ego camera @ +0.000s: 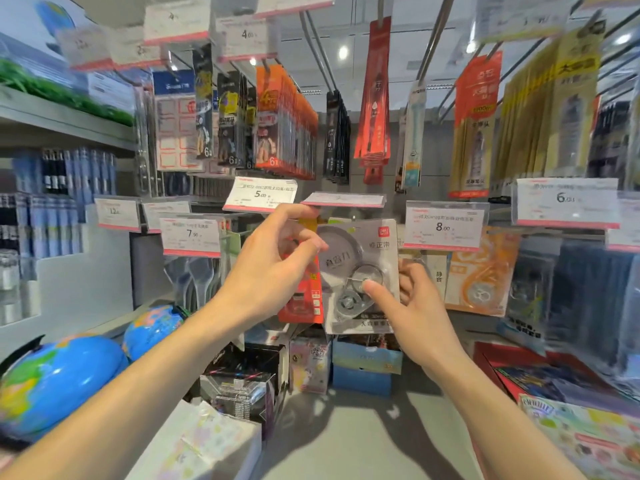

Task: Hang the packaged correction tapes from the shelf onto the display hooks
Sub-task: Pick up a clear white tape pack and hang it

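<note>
Pinching a grey correction tape pack (pixel 360 271) by its lower edge, the right hand (pixel 412 306) lifts it under a price tag (pixel 343 199); the left hand (pixel 277 268), fingers curled, grips its top corner by a red pack (pixel 304 299). Nearby tags (pixel 445 226) read 8.00, 5.00, 7.90. Cardboard boxes (pixel 363 362) below hold small packets.

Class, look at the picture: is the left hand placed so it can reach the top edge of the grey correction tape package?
Probably yes. The left hand is already raised beside the package's upper left corner, fingertips near its top, with nothing between them. The right hand steadies the lower right side.
</note>
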The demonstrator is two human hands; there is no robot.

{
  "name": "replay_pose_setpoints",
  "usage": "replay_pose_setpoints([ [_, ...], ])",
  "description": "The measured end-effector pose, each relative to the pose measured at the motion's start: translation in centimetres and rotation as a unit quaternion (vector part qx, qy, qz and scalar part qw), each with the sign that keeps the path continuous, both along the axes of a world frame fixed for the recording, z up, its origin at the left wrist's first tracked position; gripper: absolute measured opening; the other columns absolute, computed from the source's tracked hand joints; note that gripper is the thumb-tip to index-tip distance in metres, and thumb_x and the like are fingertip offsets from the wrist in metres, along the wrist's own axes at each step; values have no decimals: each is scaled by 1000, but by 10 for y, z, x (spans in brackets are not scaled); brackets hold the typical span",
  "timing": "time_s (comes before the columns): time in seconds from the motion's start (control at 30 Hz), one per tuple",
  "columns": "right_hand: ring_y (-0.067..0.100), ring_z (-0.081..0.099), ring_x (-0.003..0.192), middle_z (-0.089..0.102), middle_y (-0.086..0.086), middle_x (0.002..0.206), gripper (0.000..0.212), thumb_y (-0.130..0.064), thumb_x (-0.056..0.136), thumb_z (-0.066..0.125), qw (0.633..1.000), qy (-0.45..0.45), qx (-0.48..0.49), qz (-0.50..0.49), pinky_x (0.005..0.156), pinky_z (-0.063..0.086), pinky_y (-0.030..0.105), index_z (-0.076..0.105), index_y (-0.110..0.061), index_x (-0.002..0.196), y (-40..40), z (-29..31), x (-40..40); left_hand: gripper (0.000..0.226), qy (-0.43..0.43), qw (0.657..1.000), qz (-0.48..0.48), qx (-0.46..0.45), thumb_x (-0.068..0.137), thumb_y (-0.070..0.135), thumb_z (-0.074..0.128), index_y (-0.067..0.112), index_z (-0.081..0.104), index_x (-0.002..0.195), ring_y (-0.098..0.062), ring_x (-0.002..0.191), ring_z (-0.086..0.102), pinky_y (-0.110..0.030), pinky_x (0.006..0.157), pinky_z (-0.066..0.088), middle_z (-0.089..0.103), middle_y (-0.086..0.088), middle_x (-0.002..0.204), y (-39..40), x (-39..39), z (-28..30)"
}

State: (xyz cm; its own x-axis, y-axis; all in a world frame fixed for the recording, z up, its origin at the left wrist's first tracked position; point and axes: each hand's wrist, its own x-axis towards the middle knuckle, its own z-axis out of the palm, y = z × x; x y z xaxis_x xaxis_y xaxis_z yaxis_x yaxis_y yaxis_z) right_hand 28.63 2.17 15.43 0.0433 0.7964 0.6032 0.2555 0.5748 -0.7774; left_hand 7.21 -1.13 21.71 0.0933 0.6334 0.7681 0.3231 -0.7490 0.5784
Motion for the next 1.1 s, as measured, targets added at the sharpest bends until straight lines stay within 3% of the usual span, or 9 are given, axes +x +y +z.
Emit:
replay_pose_setpoints([
  [0.13, -14, 68, 97, 74, -18, 110, 36, -41, 90, 76, 999, 29, -12, -14, 77, 51, 14, 57, -33, 120, 10, 5, -4, 27, 3, 1000, 0, 0, 99, 13, 62, 27, 56, 121, -21, 75, 71, -47, 72, 59, 75, -2, 93, 3, -3, -1],
  [0.33, -5, 74, 92, 77, -13, 108, 37, -39, 89, 78, 998, 49, -33, -15, 80, 56, 23, 57, -33, 119, 18, 8, -7, 30, 12, 1000, 0, 4, 99, 17, 63, 41, 54, 113, -25, 78, 70, -28, 65, 53, 74, -1, 95, 6, -4, -3],
  [0.5, 8, 76, 99, 79, -9, 108, 41, -35, 90, 77, 998, 50, -26, -17, 90, 59, 35, 56, -31, 125, 21, 11, -10, 30, 6, 1000, -8, 5, 98, 18, 64, 41, 55, 114, -24, 77, 70, -30, 65, 55, 74, -1, 95, 10, -6, -6],
  [0.6, 9, 76, 96, 79, -9, 105, 39, -36, 91, 76, 998, 45, -24, -32, 88, 62, 40, 57, -32, 124, 23, 9, -9, 30, 4, 1000, -12, 12, 98, 16, 64, 40, 56, 113, -27, 76, 70, -32, 65, 54, 74, 0, 93, 10, -5, -8],
  [0.73, -1, 76, 83, 79, -14, 99, 38, -36, 91, 76, 998, 35, -15, -41, 74, 61, 28, 56, -34, 123, 28, 8, -9, 27, 3, 1000, -9, 7, 98, 20, 64, 37, 56, 116, -31, 80, 67, -40, 69, 54, 73, 1, 94, 15, -5, -15],
  [0.83, -1, 74, 83, 77, -18, 93, 27, -34, 93, 75, 998, 26, -9, -51, 69, 58, 18, 54, -44, 106, 31, 7, -10, 26, 18, 1000, 15, -3, 94, 31, 63, 38, 57, 118, -23, 81, 68, -42, 71, 57, 72, 8, 94, 23, -4, -31],
  [1.0, 22, 74, 93, 76, 2, 100, 17, -38, 95, 71, 996, 23, 9, -85, 81, 62, 47, 55, -43, 89, 33, 1, -14, 36, 25, 993, 109, -34, 97, 36, 64, 37, 51, 130, -2, 93, 65, -34, 83, 54, 66, 16, 101, 61, 5, -63],
  [1.03, 28, 75, 96, 78, 7, 102, 14, -35, 96, 71, 996, 29, 15, -79, 83, 62, 50, 60, -44, 92, 34, 1, -16, 43, 33, 992, 114, -40, 98, 39, 63, 38, 46, 137, -4, 96, 66, -34, 87, 55, 66, 16, 104, 69, 9, -66],
  [1.1, 28, 72, 113, 74, 4, 123, 32, -37, 98, 69, 997, 40, 18, -64, 97, 58, 51, 54, -56, 119, 38, 2, -21, 55, 41, 994, 90, -48, 99, 36, 60, 46, 34, 146, -13, 86, 72, -26, 78, 58, 72, 16, 98, 85, 20, -72],
])
